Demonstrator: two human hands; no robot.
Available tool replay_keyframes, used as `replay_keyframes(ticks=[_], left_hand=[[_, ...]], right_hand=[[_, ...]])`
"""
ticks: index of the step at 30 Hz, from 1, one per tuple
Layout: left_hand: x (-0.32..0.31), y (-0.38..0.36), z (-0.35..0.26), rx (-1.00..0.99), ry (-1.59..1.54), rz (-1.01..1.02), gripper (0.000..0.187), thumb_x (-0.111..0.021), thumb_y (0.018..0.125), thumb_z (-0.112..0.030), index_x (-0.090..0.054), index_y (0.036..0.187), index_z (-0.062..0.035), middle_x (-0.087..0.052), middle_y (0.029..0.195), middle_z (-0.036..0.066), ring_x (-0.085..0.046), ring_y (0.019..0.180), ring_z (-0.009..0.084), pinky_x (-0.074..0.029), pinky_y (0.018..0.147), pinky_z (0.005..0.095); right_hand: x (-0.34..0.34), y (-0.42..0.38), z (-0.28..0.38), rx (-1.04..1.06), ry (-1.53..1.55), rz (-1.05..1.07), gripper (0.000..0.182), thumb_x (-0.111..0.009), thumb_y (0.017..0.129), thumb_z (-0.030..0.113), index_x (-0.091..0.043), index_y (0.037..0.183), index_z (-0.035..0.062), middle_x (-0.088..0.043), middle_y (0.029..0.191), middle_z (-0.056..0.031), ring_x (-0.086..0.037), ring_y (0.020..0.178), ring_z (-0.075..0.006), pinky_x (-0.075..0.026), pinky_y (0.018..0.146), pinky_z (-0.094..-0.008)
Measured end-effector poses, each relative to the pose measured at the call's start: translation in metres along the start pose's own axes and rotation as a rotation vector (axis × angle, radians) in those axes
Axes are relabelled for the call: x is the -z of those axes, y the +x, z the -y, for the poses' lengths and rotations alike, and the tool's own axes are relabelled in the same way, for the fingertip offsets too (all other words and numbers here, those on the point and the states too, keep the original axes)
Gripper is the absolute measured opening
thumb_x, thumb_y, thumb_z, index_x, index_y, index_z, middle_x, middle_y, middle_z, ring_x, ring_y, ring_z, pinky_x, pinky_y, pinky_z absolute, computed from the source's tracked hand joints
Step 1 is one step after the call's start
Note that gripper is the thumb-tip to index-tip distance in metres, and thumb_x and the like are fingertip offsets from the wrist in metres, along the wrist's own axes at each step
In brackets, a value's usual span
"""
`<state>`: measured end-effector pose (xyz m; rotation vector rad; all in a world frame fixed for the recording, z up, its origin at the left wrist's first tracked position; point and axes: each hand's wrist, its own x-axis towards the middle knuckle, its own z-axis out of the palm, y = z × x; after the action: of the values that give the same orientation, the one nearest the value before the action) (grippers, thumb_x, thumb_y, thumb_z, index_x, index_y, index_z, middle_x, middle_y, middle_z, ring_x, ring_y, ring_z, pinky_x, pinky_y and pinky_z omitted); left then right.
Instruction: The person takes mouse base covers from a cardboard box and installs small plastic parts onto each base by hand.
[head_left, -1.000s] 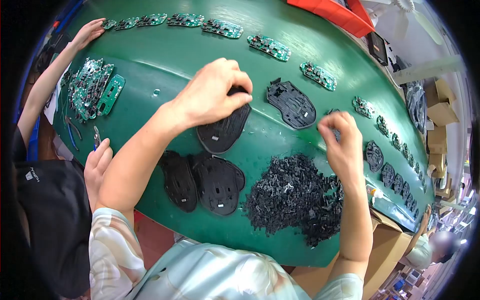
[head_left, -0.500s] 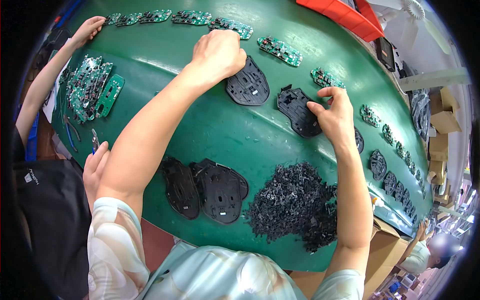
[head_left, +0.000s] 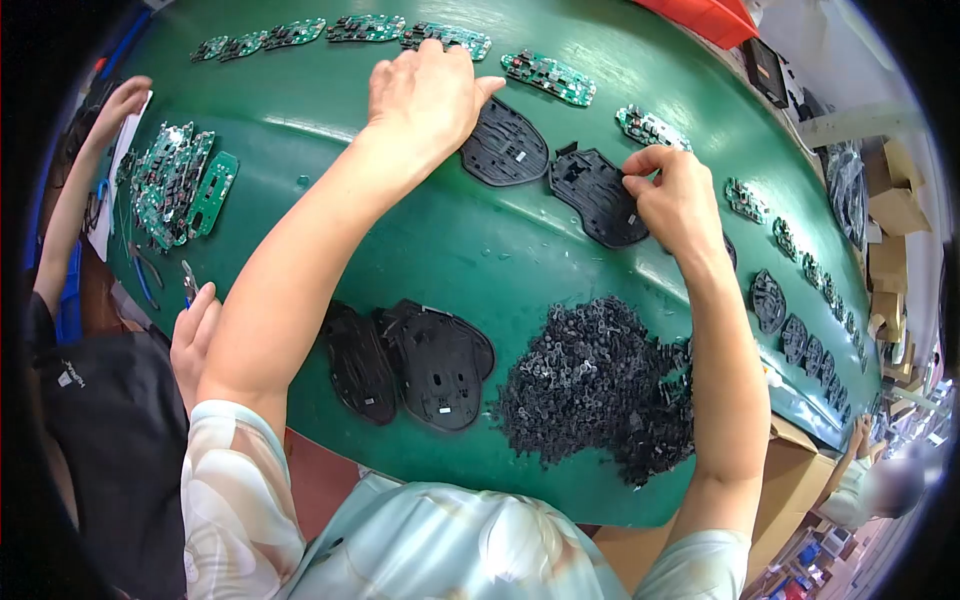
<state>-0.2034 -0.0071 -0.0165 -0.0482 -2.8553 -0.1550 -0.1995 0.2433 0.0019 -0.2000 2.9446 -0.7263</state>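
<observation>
My left hand [head_left: 425,95] is over the near side of a green circuit board [head_left: 447,39] at the top, its thumb spread away from the fingers. The fingertips are partly hidden; I see nothing held there. Beneath the thumb lies a black plastic shell [head_left: 505,145]. A second black shell [head_left: 597,198] rests to its right, with my right hand [head_left: 680,200] at its upper right edge. The right thumb and index finger are drawn together in a pinch. Whether they hold the shell's edge or a small part cannot be made out.
Circuit boards [head_left: 548,77] run along the far edge; more boards [head_left: 175,185] lie piled left. Nearer me are black shells [head_left: 440,375] and a heap of small black parts [head_left: 590,390]. A co-worker's hand [head_left: 125,105] is at left, another holding pliers [head_left: 190,283]. A red bin [head_left: 705,18] stands behind.
My left thumb has spread out and that hand has shifted slightly left. My right thumb and index finger have come closer together. The co-worker's far hand has left the board row. The view has shifted.
</observation>
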Motion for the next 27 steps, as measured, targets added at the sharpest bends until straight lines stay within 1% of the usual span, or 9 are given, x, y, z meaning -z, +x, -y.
replay_keyframes(ticks=[2,4,8,10,13,16,17,20,27], left_hand=[[0.008,-0.004,-0.004,-0.137,-0.006,-0.110,0.032,-0.067,0.091,-0.034,-0.068,0.091,-0.0019,-0.065,0.090,0.017,-0.066,0.086,0.0383,-0.054,0.077,0.0479],[0.015,-0.016,-0.014,-0.364,-0.271,-0.084,0.016,-0.073,0.083,-0.016,-0.069,0.090,-0.0028,-0.064,0.088,0.015,-0.065,0.084,0.0351,-0.053,0.075,0.0432],[0.019,-0.047,-0.047,-0.584,-0.843,0.381,0.011,-0.072,0.079,-0.006,-0.068,0.088,-0.0024,-0.063,0.086,0.012,-0.064,0.084,0.0308,-0.052,0.075,0.0394],[0.026,-0.059,-0.057,-0.588,-0.869,0.620,0.012,-0.072,0.078,-0.005,-0.068,0.090,-0.0026,-0.062,0.089,0.012,-0.064,0.085,0.0300,-0.052,0.075,0.0395],[0.027,-0.072,-0.060,-0.615,-0.823,0.741,0.019,-0.073,0.078,-0.005,-0.068,0.097,-0.0043,-0.059,0.098,0.013,-0.061,0.094,0.0318,-0.050,0.083,0.0403],[0.032,-0.087,-0.068,-0.559,-0.848,0.617,0.029,-0.073,0.079,-0.006,-0.068,0.108,-0.0079,-0.056,0.108,0.012,-0.057,0.103,0.0329,-0.046,0.089,0.0435],[0.027,-0.088,-0.071,-0.655,-0.839,0.559,0.038,-0.072,0.081,-0.006,-0.066,0.118,-0.0123,-0.054,0.116,0.011,-0.052,0.111,0.0317,-0.043,0.094,0.0450],[0.019,-0.091,-0.085,-0.775,-0.712,0.443,0.034,-0.069,0.084,-0.008,-0.068,0.118,-0.0146,-0.054,0.118,0.009,-0.050,0.112,0.0293,-0.041,0.095,0.0436],[0.013,-0.082,-0.060,-0.831,-0.570,0.350,0.025,-0.069,0.081,-0.010,-0.075,0.104,-0.0185,-0.056,0.124,0.006,-0.050,0.113,0.0258,-0.037,0.096,0.0417]], right_hand=[[0.007,-0.005,0.002,-0.013,0.037,-0.017,0.018,-0.067,0.079,0.007,-0.075,0.094,0.0009,-0.071,0.089,-0.0233,-0.070,0.088,-0.0356,-0.053,0.082,-0.0419],[0.017,-0.016,-0.003,0.033,0.037,-0.098,0.018,-0.066,0.080,0.008,-0.075,0.095,0.0011,-0.071,0.088,-0.0198,-0.068,0.082,-0.0313,-0.052,0.080,-0.0398],[0.036,-0.051,-0.008,0.059,0.063,-0.130,0.015,-0.071,0.081,0.011,-0.072,0.092,0.0005,-0.068,0.091,-0.0152,-0.064,0.084,-0.0277,-0.050,0.080,-0.0371],[0.039,-0.070,-0.011,0.086,0.086,-0.146,0.015,-0.071,0.082,0.010,-0.070,0.092,-0.0005,-0.068,0.090,-0.0125,-0.062,0.083,-0.0241,-0.049,0.079,-0.0346],[0.044,-0.095,-0.016,0.126,0.107,-0.153,0.013,-0.071,0.082,0.006,-0.068,0.091,-0.0019,-0.068,0.091,-0.0081,-0.061,0.081,-0.0179,-0.048,0.079,-0.0304],[0.043,-0.113,-0.019,0.160,0.122,-0.173,0.013,-0.071,0.082,0.005,-0.068,0.092,-0.0017,-0.068,0.092,-0.0084,-0.061,0.082,-0.0186,-0.048,0.078,-0.0311],[0.043,-0.119,-0.019,0.172,0.123,-0.184,0.012,-0.070,0.082,0.003,-0.068,0.093,-0.0019,-0.068,0.092,-0.0096,-0.062,0.083,-0.0197,-0.048,0.079,-0.0315],[0.041,-0.127,-0.017,0.094,0.171,-0.108,0.009,-0.069,0.084,0.003,-0.068,0.092,-0.0003,-0.068,0.095,-0.0137,-0.064,0.092,-0.0307,-0.049,0.084,-0.0388],[0.039,-0.134,-0.023,0.126,0.150,-0.147,0.008,-0.068,0.085,0.004,-0.068,0.092,-0.0007,-0.068,0.094,-0.0133,-0.064,0.091,-0.0312,-0.049,0.083,-0.0385]])
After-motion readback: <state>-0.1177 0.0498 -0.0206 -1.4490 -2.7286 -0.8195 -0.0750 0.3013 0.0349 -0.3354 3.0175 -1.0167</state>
